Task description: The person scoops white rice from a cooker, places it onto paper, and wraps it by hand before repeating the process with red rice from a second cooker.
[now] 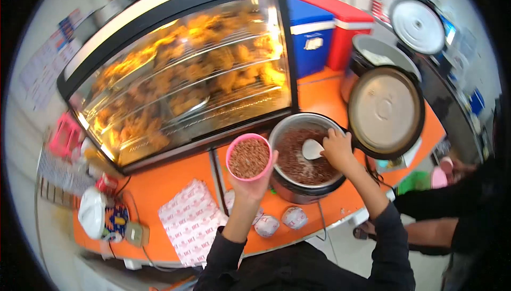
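My left hand (254, 183) is wrapped round a pink cup (248, 156) filled with reddish-brown rice, just left of the cooker. Inside the open rice cooker (314, 192) lies more of this rice (295, 150). My right hand (337, 148) is closed on a white rice scoop (312, 149), whose blade rests on the rice; the handle is hidden in my fingers. Wrapped round packets (294, 217) lie on the orange counter in front of the cooker. Printed wrapping paper (191, 223) lies to the left.
A lit glass cabinet (181, 72) of fried food stands behind. At right are an open lid (386, 111), a second pot (386, 51), and blue (310, 38) and red (343, 30) cool boxes. Another person's arm (463, 167) reaches in at far right, by pink cups.
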### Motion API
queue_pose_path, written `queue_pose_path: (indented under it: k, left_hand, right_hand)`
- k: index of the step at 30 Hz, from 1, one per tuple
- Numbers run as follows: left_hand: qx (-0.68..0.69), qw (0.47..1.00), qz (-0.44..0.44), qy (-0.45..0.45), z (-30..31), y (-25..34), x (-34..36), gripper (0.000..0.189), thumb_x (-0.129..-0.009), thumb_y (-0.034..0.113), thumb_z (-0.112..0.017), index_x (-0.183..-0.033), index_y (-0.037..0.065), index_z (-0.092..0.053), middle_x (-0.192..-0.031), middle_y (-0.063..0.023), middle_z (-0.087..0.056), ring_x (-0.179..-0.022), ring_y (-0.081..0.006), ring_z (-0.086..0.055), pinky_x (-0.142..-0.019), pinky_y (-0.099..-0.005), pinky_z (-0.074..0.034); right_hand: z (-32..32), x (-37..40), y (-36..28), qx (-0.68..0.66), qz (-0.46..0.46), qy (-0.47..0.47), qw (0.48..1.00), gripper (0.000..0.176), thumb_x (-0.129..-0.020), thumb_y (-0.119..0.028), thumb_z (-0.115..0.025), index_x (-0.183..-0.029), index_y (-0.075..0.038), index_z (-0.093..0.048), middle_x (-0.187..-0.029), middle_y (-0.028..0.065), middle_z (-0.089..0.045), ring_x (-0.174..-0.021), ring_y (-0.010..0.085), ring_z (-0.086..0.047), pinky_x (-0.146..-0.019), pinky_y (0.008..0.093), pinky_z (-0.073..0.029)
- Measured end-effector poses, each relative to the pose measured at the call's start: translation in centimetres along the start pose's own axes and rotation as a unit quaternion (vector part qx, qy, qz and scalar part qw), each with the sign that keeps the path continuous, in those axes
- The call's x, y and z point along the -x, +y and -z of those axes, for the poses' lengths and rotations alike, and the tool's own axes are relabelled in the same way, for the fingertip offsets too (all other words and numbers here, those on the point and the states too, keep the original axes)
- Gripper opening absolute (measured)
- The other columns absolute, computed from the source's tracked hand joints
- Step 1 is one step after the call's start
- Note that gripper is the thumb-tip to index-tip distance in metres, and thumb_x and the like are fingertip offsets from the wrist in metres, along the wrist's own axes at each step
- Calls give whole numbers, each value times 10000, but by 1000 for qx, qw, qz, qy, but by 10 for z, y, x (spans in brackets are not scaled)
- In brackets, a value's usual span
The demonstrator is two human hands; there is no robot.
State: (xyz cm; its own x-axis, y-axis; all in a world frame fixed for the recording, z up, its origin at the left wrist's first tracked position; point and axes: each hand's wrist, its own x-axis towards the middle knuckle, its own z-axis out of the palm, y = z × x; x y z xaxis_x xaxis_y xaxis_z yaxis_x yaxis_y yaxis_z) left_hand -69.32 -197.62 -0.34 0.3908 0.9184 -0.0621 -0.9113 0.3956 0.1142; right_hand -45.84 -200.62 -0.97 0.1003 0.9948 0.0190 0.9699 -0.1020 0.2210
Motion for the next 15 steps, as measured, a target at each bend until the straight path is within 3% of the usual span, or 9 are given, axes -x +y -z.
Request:
queue_pose_path:
  k: [3,6,8,9,10,11,12,14,15]
  left_hand:
    - [63,997,-44,4,19,19,40,433,-858,421,-411,-1145,114,-518,-1169,-86,-537,-1120,-300,-482,-987,-540,-318]
    - [-38,982,-159,95,52,33,80,448,-865,427,-385,-1159,115,-514,-1148,-87,-551,-1089,-275,-511,-929,-494,-399]
    - [-76,959,-243,126,76,50,105,473,-872,433,-347,-1167,101,-512,-1113,-95,-571,-1039,-256,-548,-871,-467,-454]
    - [-203,928,-279,141,86,71,114,455,-878,382,-387,-1190,64,-476,-1149,-111,-528,-1068,-269,-498,-912,-437,-400]
    - [-197,925,-290,148,96,91,126,455,-878,382,-387,-1190,64,-476,-1149,-111,-528,-1068,-269,-498,-912,-437,-400]
    - [-472,771,-347,250,105,110,142,417,-860,309,-446,-1183,46,-460,-1163,-122,-497,-1081,-275,-457,-931,-423,-356]
    - [-696,532,-357,325,116,130,160,398,-842,237,-505,-1176,29,-444,-1177,-133,-465,-1094,-281,-416,-950,-410,-312]
    - [-755,425,-358,349,149,171,199,438,-747,77,-589,-1145,0,-422,-1097,-153,-457,-1066,-305,-385,-963,-402,-257]
    - [-781,405,-323,349,173,192,219,457,-722,63,-602,-1138,1,-424,-1092,-169,-462,-1051,-318,-405,-942,-424,-286]
  right_hand:
    - [46,14,-74,-335,90,160,924,417,-843,-295,-536,-1154,-18,-513,-1162,148,-466,-1099,269,-451,-939,420,-338]
    - [34,41,-180,-751,125,37,647,473,-916,-367,-398,-1271,-55,-428,-1294,139,-412,-1177,287,-414,-1001,385,-304]
    - [14,67,-238,-872,34,-149,465,463,-927,-417,-335,-1260,-117,-449,-1283,103,-443,-1191,253,-417,-1001,398,-323]
    - [4,71,-260,-868,43,-163,468,463,-927,-417,-335,-1260,-117,-449,-1283,103,-443,-1191,253,-417,-1001,398,-323]
    - [-9,74,-281,-894,24,-218,392,470,-919,-435,-338,-1240,-115,-462,-1253,105,-468,-1167,251,-438,-984,401,-344]
    - [-22,78,-302,-911,0,-271,311,479,-911,-452,-341,-1220,-112,-476,-1223,108,-492,-1144,250,-460,-967,404,-365]
    - [-36,81,-322,-920,-26,-318,227,488,-903,-470,-344,-1199,-110,-490,-1192,110,-516,-1120,249,-482,-951,408,-386]
    - [-60,83,-360,-912,-85,-397,51,511,-886,-505,-350,-1159,-106,-517,-1132,115,-565,-1073,247,-526,-917,414,-428]
    - [-70,74,-374,-920,-120,-332,169,532,-871,-513,-350,-1170,-104,-513,-1135,128,-562,-1045,272,-544,-871,423,-463]
